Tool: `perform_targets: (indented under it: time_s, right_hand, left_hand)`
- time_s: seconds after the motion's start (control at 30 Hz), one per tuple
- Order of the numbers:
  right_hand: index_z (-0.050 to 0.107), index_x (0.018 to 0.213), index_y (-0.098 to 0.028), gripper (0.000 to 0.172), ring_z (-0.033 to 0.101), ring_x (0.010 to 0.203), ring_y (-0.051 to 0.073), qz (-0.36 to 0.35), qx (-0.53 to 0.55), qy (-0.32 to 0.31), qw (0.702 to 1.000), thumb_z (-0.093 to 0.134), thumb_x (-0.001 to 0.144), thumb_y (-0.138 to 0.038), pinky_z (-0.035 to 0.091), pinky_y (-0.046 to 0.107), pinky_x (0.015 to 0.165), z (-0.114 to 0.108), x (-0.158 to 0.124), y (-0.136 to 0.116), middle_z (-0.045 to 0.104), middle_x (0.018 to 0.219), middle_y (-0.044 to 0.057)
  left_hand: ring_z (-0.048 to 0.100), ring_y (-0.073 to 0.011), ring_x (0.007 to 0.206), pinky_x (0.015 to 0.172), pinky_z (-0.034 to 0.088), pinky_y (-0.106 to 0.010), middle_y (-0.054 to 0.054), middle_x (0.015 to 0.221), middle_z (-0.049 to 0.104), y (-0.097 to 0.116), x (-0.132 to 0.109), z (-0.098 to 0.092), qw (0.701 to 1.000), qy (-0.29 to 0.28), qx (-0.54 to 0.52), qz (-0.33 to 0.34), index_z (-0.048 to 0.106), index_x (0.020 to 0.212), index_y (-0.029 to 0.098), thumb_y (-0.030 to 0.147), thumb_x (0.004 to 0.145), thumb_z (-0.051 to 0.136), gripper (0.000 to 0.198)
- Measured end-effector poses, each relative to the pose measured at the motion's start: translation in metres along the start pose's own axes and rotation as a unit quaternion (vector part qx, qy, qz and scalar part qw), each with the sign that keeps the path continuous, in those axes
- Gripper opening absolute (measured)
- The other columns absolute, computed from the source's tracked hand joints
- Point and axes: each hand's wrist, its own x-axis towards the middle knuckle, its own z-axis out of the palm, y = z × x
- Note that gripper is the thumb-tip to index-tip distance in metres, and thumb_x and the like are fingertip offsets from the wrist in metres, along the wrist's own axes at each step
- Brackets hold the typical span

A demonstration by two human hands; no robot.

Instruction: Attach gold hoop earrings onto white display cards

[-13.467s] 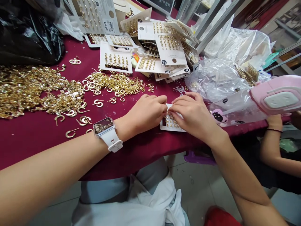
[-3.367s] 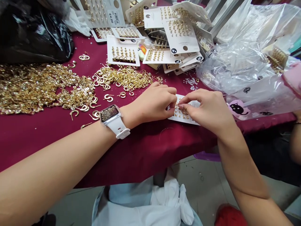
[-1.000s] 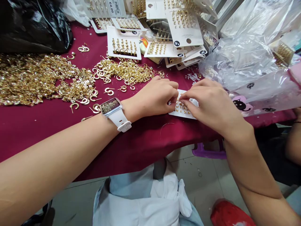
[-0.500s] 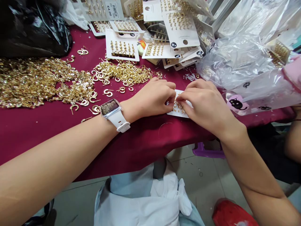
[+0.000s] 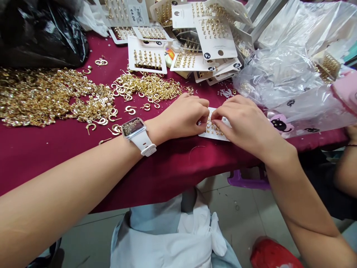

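A white earring card (image 5: 214, 135) with rows of small gold earrings lies near the table's front edge, partly hidden by my hands. My left hand (image 5: 187, 114) is closed at the card's left edge, fingers curled and thumb near the earrings. Over the card's right part, my right hand (image 5: 241, 121) is bent into a pinch, thumb and fingers at the earrings. Whatever sits between those fingertips is too small or hidden to make out. Just beyond my left hand lies a pile of loose gold hoop earrings (image 5: 149, 86).
A larger heap of gold pieces (image 5: 36, 98) spreads at left beside a black plastic bag (image 5: 41, 35). Filled earring cards (image 5: 216, 39) are stacked at the back. Clear plastic bags (image 5: 281, 70) crowd the right. A purple stool (image 5: 248, 181) stands below the table; another person's arm (image 5: 346, 167) shows at right.
My right hand has shifted slightly to the right over the card, its fingertips drawing a little away from my left hand. My left hand stays at the card's left edge. The view has moved slightly.
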Motion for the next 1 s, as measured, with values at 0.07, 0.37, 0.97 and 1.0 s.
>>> perform_targets:
  time_s: [0.07, 0.37, 0.97, 1.0]
  right_hand:
    - [0.066, 0.083, -0.016, 0.02, 0.055, 0.09, 0.025, -0.007, 0.017, -0.009, 1.0, 0.046, 0.083, -0.016, 0.043, 0.039, 0.082, -0.0013, 0.0007, 0.001, 0.067, 0.081, 0.009]
    - [0.068, 0.081, -0.016, 0.023, 0.058, 0.09, 0.025, 0.001, 0.041, -0.037, 0.998, 0.045, 0.083, -0.017, 0.043, 0.039, 0.082, -0.0047, 0.0054, 0.0023, 0.069, 0.083, 0.009]
    - [0.069, 0.077, -0.017, 0.018, 0.06, 0.086, 0.024, 0.011, 0.103, -0.012, 0.995, 0.052, 0.079, -0.018, 0.046, 0.038, 0.078, -0.003, 0.0044, 0.0088, 0.069, 0.08, 0.007]
    - [0.07, 0.077, -0.018, 0.017, 0.061, 0.085, 0.023, 0.016, 0.11, -0.011, 0.994, 0.052, 0.079, -0.018, 0.046, 0.038, 0.078, -0.0028, 0.005, 0.0088, 0.069, 0.08, 0.007]
  left_hand:
    - [0.049, -0.0106, 0.065, 0.07, 0.034, -0.029, 0.001, 0.066, 0.055, -0.0005, 0.0, 0.0007, 1.0, 0.004, -0.003, 0.002, 0.061, 0.062, 0.016, 0.015, 0.072, 0.054, 0.011]
    - [0.05, -0.0107, 0.065, 0.068, 0.035, -0.028, 0.001, 0.066, 0.055, -0.0012, 0.0014, 0.0015, 1.0, 0.006, -0.014, 0.003, 0.061, 0.062, 0.016, 0.015, 0.07, 0.054, 0.011]
    - [0.049, -0.0085, 0.062, 0.067, 0.034, -0.025, 0.002, 0.065, 0.054, -0.004, 0.0016, 0.0039, 0.999, 0.021, -0.027, 0.013, 0.06, 0.061, 0.015, 0.016, 0.071, 0.055, 0.011]
    - [0.049, -0.0085, 0.062, 0.066, 0.034, -0.025, 0.002, 0.065, 0.054, -0.0037, 0.0015, 0.0037, 0.999, 0.019, -0.028, 0.011, 0.06, 0.061, 0.015, 0.016, 0.07, 0.055, 0.011]
